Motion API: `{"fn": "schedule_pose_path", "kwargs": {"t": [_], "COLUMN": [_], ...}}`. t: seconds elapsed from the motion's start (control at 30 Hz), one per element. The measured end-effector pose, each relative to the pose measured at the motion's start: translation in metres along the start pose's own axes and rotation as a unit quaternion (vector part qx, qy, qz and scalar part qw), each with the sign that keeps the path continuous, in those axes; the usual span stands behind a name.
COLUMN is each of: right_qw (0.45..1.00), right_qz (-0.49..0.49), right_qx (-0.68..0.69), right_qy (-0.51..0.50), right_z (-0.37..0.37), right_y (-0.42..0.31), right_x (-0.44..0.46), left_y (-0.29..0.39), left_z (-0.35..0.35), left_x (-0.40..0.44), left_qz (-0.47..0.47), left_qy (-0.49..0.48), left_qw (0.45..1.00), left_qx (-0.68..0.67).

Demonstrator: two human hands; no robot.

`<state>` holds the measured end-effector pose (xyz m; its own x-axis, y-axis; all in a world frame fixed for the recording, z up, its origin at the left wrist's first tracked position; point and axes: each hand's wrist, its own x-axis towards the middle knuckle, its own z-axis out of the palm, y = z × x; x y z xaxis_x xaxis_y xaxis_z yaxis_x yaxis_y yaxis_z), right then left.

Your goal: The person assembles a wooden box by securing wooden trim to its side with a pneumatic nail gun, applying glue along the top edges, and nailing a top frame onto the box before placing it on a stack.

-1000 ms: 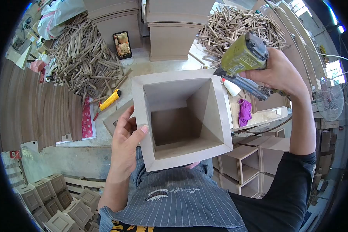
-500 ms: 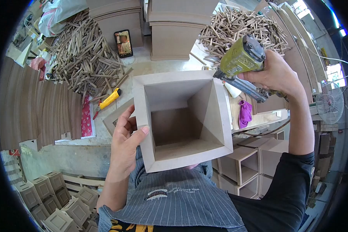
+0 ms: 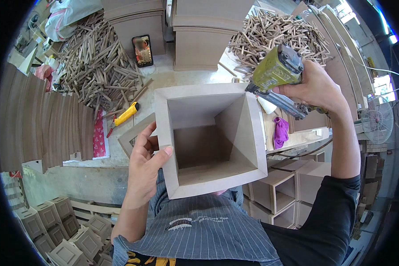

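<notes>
In the middle of the head view a square, hollow fibreboard box point(image 3: 212, 183) faces me with its open end. My left hand point(image 3: 147, 155) grips the box's left wall, thumb on the front rim and fingers behind. My right hand point(image 3: 317, 86) is wrapped round the handle of a green nail gun point(image 3: 277, 68). The gun's nose meets the box's top right rim corner. Behind the box, to the left, part of a flat framed panel point(image 3: 135, 133) shows on the worktable point(image 3: 166, 73).
Wooden sticks lie heaped at the left point(image 3: 97, 57) and right point(image 3: 283, 35). A phone point(image 3: 142, 51), a yellow utility knife point(image 3: 126, 114) and a purple cloth point(image 3: 280, 132) are on the table. Stacked boards point(image 3: 44, 124) stand left; finished boxes point(image 3: 77, 241) sit below left, and open boxes point(image 3: 283, 193) below right.
Hardly anything differs. The box, both hands and the nail gun have shifted very slightly in view, and the gun's nose stays at the same rim corner.
</notes>
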<state>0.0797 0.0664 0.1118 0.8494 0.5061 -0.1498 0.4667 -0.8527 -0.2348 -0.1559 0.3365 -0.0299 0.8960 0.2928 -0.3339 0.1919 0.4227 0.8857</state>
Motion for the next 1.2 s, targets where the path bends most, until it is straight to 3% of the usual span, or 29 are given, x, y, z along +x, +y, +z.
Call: {"fn": "schedule_pose_path", "kwargs": {"t": [0.47,0.57,0.7,0.9,1.2], "right_qw": [0.998,0.991,0.996,0.973,0.975], "right_qz": [-0.05,0.079,-0.027,-0.212,-0.218], "right_qx": [0.045,0.096,0.079,0.09,0.011], "right_qy": [-0.004,-0.058,0.006,-0.023,-0.05], "right_z": [0.0,-0.015,-0.018,-0.001,0.016], "right_y": [-0.006,-0.036,-0.055,-0.105,-0.149], "right_x": [-0.002,-0.007,-0.004,0.022,0.042], "left_y": [0.001,-0.006,-0.004,-0.005,-0.006], "left_z": [-0.001,-0.007,-0.005,-0.006,-0.005], "left_x": [0.001,0.004,0.003,0.003,0.005], "left_qz": [0.006,0.004,-0.004,0.005,0.003], "left_qy": [-0.008,-0.01,-0.013,-0.016,-0.005], "left_qw": [1.0,1.0,1.0,1.0,1.0], "left_qx": [0.007,0.009,0.004,-0.01,0.015]}}
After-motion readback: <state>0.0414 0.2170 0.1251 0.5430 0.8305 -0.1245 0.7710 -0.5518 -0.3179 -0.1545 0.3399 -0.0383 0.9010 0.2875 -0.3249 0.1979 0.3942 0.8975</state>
